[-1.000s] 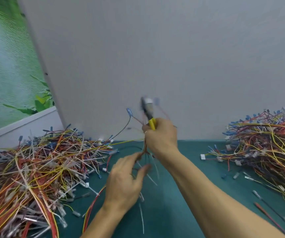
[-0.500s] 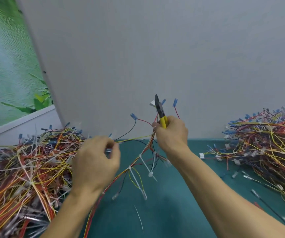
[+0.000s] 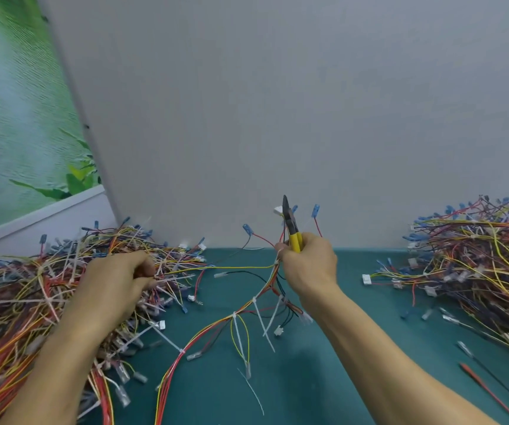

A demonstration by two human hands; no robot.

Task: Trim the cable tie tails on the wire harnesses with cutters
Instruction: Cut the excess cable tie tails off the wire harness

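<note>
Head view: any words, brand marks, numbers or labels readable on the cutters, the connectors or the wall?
None can be read.
The yellow-handled cutters in the right hand show no legible brand.
The white connector is too small and blurred to show any marking.
The grey panel and the green leaf picture carry no lettering.

Your left hand: fingertips curled under, sunk in the left pile; whether they pinch a wire, can't tell. Your right hand wraps the cutters, yellow handles mostly hidden. Right pile cut off by the frame edge; lower connectors blurred.
</note>
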